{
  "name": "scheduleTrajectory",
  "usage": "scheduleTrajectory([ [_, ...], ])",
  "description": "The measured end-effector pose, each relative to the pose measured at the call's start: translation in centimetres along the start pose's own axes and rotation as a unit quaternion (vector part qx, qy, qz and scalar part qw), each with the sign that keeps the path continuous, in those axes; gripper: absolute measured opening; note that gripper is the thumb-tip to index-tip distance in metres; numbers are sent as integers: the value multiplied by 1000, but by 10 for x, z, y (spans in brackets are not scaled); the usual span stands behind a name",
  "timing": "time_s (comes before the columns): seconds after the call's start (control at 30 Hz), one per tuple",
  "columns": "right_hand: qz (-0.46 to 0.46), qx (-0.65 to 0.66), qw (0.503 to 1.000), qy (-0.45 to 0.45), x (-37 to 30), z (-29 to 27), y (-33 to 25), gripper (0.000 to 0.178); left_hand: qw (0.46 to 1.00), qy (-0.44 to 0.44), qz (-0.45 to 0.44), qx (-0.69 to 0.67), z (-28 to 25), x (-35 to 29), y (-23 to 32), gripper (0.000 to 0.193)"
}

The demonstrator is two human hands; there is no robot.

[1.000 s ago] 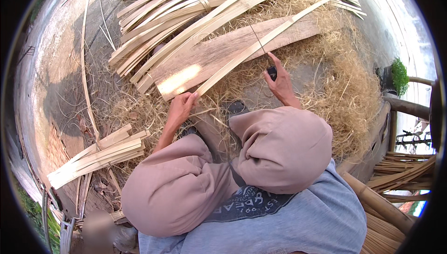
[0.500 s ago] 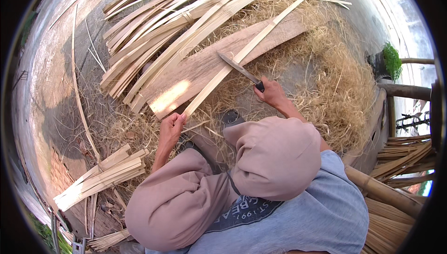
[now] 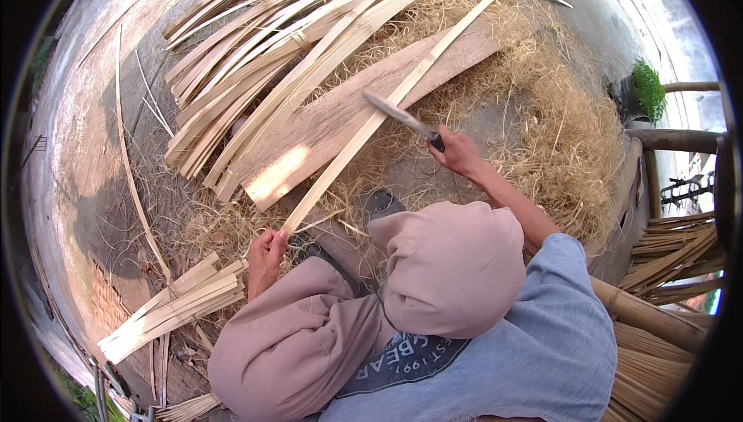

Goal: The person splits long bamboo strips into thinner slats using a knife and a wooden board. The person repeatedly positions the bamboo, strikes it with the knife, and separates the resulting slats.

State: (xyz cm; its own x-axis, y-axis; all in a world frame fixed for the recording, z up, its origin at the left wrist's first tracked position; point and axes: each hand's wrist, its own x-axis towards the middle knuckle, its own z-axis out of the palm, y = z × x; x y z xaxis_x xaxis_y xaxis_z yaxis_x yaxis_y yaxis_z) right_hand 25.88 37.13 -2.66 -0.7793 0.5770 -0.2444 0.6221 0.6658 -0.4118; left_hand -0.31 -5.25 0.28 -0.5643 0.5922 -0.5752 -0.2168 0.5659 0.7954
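Note:
My left hand (image 3: 266, 259) is closed, pinching the near end of a long pale bamboo strip (image 3: 338, 165). That strip slants up to the right across a wide brown board (image 3: 298, 147). In my right hand (image 3: 459, 151), fingers wrapped round its dark handle, is a knife (image 3: 396, 112). The knife's blade lies across the strip, over the board, its tip pointing to the upper left; it looks slightly blurred.
A large bundle of bamboo strips (image 3: 255, 66) spreads beyond the board. Curly shavings (image 3: 565, 159) cover much of the ground. A smaller strip bundle (image 3: 174, 310) lies at the lower left. Bamboo poles (image 3: 650, 317) and more strips (image 3: 673, 259) are at the right.
My left hand has drawn back toward my left knee, pulling the strip with it. My right hand has shifted a little right, the knife still across the strip.

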Motion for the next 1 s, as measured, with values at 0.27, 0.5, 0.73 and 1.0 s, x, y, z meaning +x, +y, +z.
scheduleTrajectory([
  [0.27, 55, 40, 997, 25, 29, -7, 21, 40, 998, 41, -22, 30, -36, -39, -21, 38],
  [0.5, 141, 56, 974, 168, 53, -31, 45, 44, 999, 31, 1, 30, -28, -16, -12, 35],
  [0.73, 3, 47, 999, 14, -20, 31, -50, 36, 991, 36, 94, 86, 6, 21, -7, 34],
  [1.0, 0, -24, 998, 50, -10, -1, 5, 35, 998, 12, 42, 40, -8, 0, -16, 34],
])
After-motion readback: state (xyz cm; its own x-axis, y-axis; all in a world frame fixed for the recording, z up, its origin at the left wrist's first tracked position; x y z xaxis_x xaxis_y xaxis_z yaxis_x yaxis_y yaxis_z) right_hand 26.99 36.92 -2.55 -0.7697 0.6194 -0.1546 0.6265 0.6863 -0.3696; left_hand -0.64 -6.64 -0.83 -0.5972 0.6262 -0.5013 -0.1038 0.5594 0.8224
